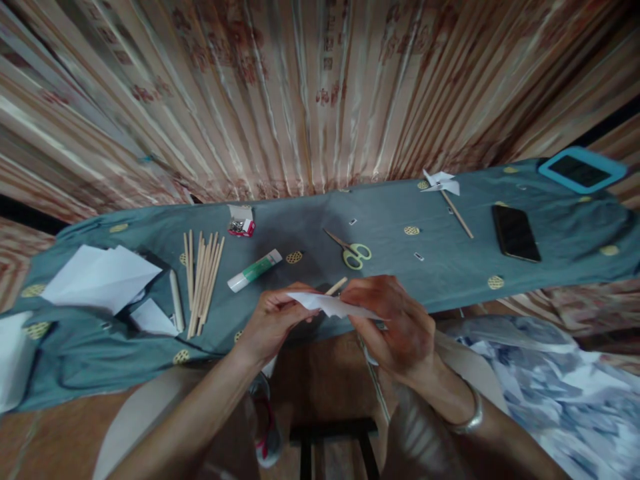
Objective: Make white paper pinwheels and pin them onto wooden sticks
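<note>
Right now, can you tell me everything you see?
held paper: 1, white, front middle
lone stick: 1, tan, behind it
pinwheel: 1, white, back right
loose sticks: several, tan, left
scissors: 1, green-handled, middle
glue stick: 1, white-green, middle
box: 1, red-white, back left
loose paper: 2+, white, left
rod: 1, cream, left
block: 1, white, far left
phone: 1, black, right
tablet: 1, blue-framed, back right
tablecloth: 1, green, middle
curtain: 1, beige, back
bundle: 1, blue-white, lower right
stool: 1, black, bottom
shoe: 1+, white, bottom
floor: 1, brown, bottom
bracelet: 1, silver, lower right
trouser legs: 2, pale, bottom
left hand, right hand: 1 each, bare, front middle
</note>
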Tool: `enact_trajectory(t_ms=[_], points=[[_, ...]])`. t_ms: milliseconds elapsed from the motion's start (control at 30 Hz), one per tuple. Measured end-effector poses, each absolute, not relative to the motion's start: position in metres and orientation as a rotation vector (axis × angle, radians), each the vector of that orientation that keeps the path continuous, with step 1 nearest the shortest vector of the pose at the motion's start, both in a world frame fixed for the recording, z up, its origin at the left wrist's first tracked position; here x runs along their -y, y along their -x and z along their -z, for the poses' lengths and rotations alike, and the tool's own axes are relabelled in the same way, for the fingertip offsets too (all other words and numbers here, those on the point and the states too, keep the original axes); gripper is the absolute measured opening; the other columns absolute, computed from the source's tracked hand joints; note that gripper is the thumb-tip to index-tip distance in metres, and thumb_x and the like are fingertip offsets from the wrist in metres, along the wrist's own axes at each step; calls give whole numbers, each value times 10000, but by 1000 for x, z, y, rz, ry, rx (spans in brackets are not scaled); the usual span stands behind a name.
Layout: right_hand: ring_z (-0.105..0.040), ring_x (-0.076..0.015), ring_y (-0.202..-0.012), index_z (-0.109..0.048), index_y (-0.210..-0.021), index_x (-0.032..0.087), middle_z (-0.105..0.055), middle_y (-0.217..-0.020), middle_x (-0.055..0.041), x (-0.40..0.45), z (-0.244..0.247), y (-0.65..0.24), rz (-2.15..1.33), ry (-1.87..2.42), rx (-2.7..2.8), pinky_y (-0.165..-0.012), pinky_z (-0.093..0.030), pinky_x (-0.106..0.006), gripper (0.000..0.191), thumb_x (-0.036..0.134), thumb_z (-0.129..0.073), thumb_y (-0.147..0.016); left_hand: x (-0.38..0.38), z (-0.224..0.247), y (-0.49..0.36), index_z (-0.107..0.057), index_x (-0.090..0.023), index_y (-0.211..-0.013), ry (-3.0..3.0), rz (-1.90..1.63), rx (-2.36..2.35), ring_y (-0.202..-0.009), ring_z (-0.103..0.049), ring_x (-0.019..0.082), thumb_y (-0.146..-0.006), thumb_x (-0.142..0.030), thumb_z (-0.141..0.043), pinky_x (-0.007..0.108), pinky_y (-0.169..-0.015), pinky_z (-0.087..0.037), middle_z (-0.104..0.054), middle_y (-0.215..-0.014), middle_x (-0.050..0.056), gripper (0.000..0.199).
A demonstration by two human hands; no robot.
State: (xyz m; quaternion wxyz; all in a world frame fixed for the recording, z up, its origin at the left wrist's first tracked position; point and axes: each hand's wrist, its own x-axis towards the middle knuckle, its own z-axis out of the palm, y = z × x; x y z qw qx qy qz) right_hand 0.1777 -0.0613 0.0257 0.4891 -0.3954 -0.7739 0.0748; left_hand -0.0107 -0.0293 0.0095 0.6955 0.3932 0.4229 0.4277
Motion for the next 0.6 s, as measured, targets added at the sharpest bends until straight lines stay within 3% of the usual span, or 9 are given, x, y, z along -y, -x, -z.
enact_trajectory(t_ms=[600], points=[[-699, -186, -916, -605, -1122, 250, -742, -950, -27, 60, -25, -179, -161, 962, 1859, -829, -539, -355, 306, 65, -573, -880, 30, -8, 11, -755, -152, -607, -971, -961, -926, -605, -502, 117, -561, -362, -886, 233, -574, -406, -600, -644, 28, 252]])
